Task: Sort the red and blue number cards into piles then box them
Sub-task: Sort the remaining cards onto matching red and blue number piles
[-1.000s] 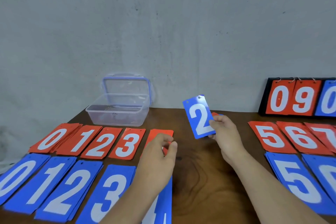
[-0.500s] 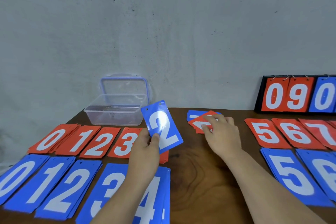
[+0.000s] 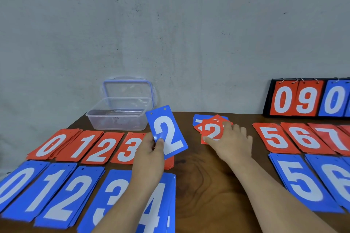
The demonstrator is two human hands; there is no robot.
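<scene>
Wooden counter [image 3: 204,185]: left hand [image 3: 149,159] pinches the blue 2 card [image 3: 166,132] aloft; the blue 2 pile [image 3: 62,195] lies down-left of it (long axis pointing away); right hand [image 3: 233,143] grips a red 2 card [image 3: 212,131] atop the heap [image 3: 198,119].

Wall [image 3: 170,24] fills everything from nine o'clock over the top to three: bare grey concrete, mottled, flecked with small dark marks and faint scratches. At six o'clock, the table [image 3: 208,185]: dark brown wood with a big swirling knot in the grain near the centre. Its far edge runs level across the middle, right up by the wall. Soft, even light, with a dull sheen on the wood. Toward eight o'clock the grey drops past the table's left corner, paler there.
</scene>
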